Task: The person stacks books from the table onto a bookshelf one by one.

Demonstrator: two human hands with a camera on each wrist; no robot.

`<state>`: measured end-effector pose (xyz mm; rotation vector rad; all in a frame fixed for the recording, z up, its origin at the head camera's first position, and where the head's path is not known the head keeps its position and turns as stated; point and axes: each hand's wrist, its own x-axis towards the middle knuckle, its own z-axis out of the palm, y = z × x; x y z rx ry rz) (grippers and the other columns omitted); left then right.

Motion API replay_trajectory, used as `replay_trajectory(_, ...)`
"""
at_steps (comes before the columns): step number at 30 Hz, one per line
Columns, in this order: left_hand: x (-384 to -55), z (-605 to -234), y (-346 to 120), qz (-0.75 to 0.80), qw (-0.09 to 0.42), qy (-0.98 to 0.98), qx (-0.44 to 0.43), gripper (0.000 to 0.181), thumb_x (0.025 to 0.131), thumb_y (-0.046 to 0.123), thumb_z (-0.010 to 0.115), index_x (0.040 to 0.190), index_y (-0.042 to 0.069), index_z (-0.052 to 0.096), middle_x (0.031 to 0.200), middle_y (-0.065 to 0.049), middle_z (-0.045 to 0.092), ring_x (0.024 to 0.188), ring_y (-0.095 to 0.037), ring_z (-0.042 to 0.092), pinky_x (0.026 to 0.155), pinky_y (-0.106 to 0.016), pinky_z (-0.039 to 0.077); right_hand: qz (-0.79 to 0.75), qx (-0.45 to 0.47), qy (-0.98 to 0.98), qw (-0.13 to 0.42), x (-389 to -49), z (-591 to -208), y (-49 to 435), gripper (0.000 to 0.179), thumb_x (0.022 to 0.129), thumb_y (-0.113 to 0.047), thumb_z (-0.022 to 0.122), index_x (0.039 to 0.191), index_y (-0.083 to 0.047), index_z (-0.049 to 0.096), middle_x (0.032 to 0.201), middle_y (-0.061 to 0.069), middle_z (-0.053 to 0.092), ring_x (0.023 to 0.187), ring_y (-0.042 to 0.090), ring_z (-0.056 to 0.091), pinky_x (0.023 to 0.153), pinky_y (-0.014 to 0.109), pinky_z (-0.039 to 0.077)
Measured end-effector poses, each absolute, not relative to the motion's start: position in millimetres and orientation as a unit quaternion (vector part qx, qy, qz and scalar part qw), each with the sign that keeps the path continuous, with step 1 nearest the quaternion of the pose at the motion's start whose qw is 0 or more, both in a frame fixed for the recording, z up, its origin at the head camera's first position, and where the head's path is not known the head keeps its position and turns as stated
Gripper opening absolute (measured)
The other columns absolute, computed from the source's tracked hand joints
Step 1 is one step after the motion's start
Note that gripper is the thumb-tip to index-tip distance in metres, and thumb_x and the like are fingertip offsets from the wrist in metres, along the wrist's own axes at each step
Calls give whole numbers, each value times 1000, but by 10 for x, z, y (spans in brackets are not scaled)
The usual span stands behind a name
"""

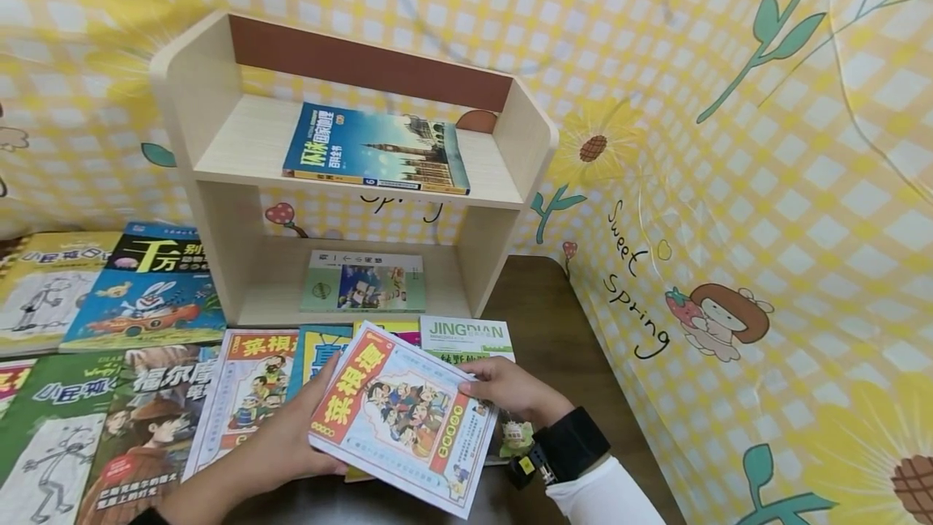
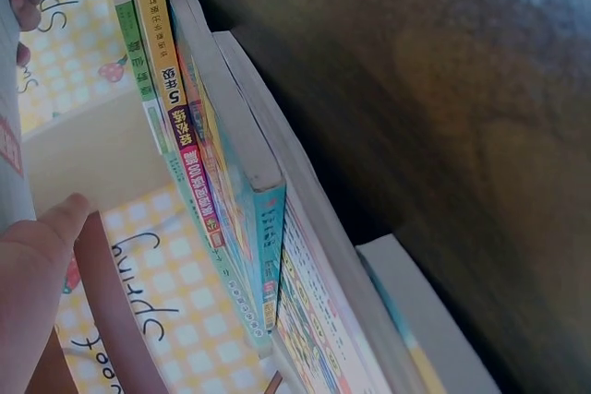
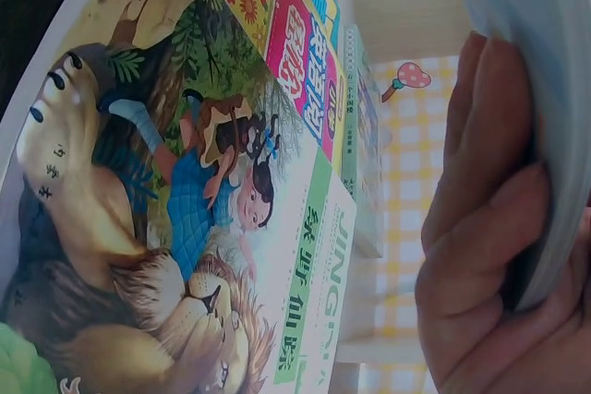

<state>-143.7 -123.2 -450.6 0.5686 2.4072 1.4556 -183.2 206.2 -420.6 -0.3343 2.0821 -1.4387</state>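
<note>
- Held book (image 1: pixel 404 420), with a red title strip and a crowd of cartoon figures, sits low in the centre of the frame, above other books on the dark table (image 1: pixel 543 298).
- Left hand (image 1: pixel 295 432) grips its left edge, some fingertips beneath; right hand (image 1: pixel 517 391) pinches its upper right edge, thumb on the cover.
- Step in hand, by judgement: a two-handed hold, cover up. Bookshelf (image 1: pixel 233 249) stands upper centre, one blue book (image 1: pixel 379 148) on its upper board, one green book (image 1: pixel 364 282) on its lower.
- Next move, judged: calls for both grips kept firm and the held book lifted clear of the covers beneath.
- Right wrist view gives most of the lion-cover book (image 3: pixel 175 219), largely hidden in the head view, plus right fingers curled round the held book.
- Left wrist view gives spines, a teal spine (image 2: pixel 268 246) among them, which the head view lacks.
</note>
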Motion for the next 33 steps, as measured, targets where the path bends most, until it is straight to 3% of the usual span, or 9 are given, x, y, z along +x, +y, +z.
replay_trajectory(11,-1407,-4493,-1251,532,111,820,180,125,66,36,89,156,13,4,156,-24,16,136,-50,24,98,-71,32,-602,-19,766,224,-1907,-4219,1954,35,91,-10,66,122,5,62,95,14,71,71,20,69,66,31,58)
replay_trajectory(15,-1392,-4498,-1233,546,99,814,172,123,69,35,88,156,14,4,156,-23,18,134,-48,31,97,-67,37,-633,8,749,195,-1930,-4222,1927,44,89,-10,68,129,2,56,97,15,71,71,22,70,64,32,58)
replay_trajectory(23,-1389,-4530,-1202,565,95,807,143,123,70,31,87,156,13,2,151,-23,26,125,-42,45,93,-57,47,-687,53,712,133,-1938,-4180,1805,51,95,-18,59,141,0,43,102,14,67,74,18,69,63,28,57)
replay_trajectory(29,-1369,-4540,-1161,554,98,822,93,124,68,34,88,156,17,3,152,-23,22,124,-42,46,92,-54,49,-728,86,674,94,-1913,-4121,1658,54,98,-27,53,145,-5,37,108,14,65,75,14,67,63,26,55)
replay_trajectory(33,-1354,-4533,-1155,551,91,826,77,123,68,32,88,156,17,3,152,-24,22,126,-44,42,94,-56,47,-724,79,679,91,-1870,-4062,1583,61,98,-26,52,150,-7,25,110,16,64,75,15,67,63,28,55)
